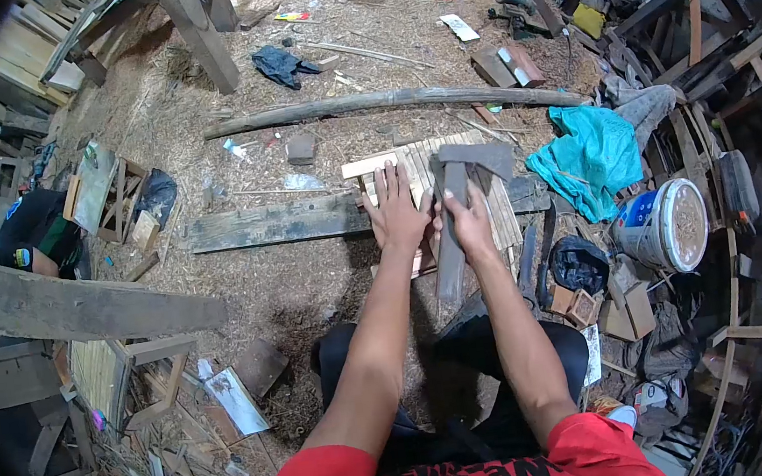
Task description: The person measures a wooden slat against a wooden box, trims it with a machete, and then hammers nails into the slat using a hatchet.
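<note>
My left hand (398,214) lies flat on a panel of narrow wooden slats (502,208), fingers stretched out toward its far edge. Beside it, my right hand (469,225) is closed around the handle of a hatchet (477,160) just below the head. The hatchet lies over the right part of the slats, its handle pointing back toward me and its blade to the right. Under the slats runs a long weathered plank (281,224) on the ground. My hands cover part of the slats.
A curved pole (384,100) lies beyond the slats. To the right are a teal cloth (588,161), a white bucket (683,224) and a black plastic bag (579,263). At left, a thick beam (77,296) juts in, and another person (35,230) is partly visible. Wood shavings cover the ground.
</note>
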Tool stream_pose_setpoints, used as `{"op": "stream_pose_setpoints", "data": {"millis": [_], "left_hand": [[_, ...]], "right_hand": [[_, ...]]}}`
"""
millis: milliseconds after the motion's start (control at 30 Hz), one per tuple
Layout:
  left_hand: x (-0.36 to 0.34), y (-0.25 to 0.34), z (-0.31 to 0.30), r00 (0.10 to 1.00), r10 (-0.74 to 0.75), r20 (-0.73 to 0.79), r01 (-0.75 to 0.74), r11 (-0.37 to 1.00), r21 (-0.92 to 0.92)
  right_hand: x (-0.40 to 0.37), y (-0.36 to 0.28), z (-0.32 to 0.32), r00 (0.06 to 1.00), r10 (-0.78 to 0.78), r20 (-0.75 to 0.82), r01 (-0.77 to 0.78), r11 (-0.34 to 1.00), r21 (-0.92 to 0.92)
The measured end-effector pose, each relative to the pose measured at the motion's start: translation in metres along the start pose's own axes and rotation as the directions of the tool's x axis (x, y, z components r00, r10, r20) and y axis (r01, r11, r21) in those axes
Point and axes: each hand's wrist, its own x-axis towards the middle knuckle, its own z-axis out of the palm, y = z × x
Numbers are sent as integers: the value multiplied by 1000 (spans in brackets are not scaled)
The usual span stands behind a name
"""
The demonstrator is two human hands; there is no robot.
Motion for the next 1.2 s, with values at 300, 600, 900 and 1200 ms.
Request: {"op": "stream_pose_setpoints", "data": {"millis": [300, 600, 900, 1200], "left_hand": [[1, -7, 2, 997, 12, 77, -17, 997, 72], [2, -4, -8, 996, 22, 92, -31, 995, 98], [0, -1, -4, 1000, 9, 17, -9, 1000, 19], [-4, 3, -15, 995, -15, 95, 16, 1000, -10]], "right_hand": [[21, -4, 14, 992, 28, 119, -20, 998, -65], [26, 3, 8, 992, -60, 114, 89, 959, -269], [38, 8, -10, 941, -313, 131, 327, 730, -600], [26, -21, -16, 894, -348, 281, 442, 592, -674]]}}
